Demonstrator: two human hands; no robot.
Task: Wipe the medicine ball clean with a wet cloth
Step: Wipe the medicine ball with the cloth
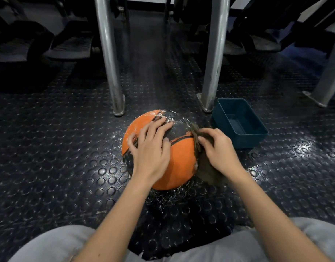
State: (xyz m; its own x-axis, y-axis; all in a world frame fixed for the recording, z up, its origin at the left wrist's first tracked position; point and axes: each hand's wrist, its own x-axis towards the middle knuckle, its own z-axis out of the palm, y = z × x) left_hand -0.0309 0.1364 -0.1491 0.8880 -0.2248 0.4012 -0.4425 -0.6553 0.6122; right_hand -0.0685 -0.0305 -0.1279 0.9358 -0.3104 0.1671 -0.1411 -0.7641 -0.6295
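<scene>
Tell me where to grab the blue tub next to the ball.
Pinch the blue tub by its near rim, from above and the right: the top is open and the walls stand upright, while the medicine ball and a metal post crowd its left.

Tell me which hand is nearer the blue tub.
Right. The right hand, gripping the cloth against the right side of the medicine ball, sits just left of the blue tub; the left hand rests spread on top of the ball, farther off.

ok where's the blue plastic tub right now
In the head view the blue rectangular plastic tub sits right of the orange-and-black medicine ball, just beyond the right hand, beside a steel post.
</scene>
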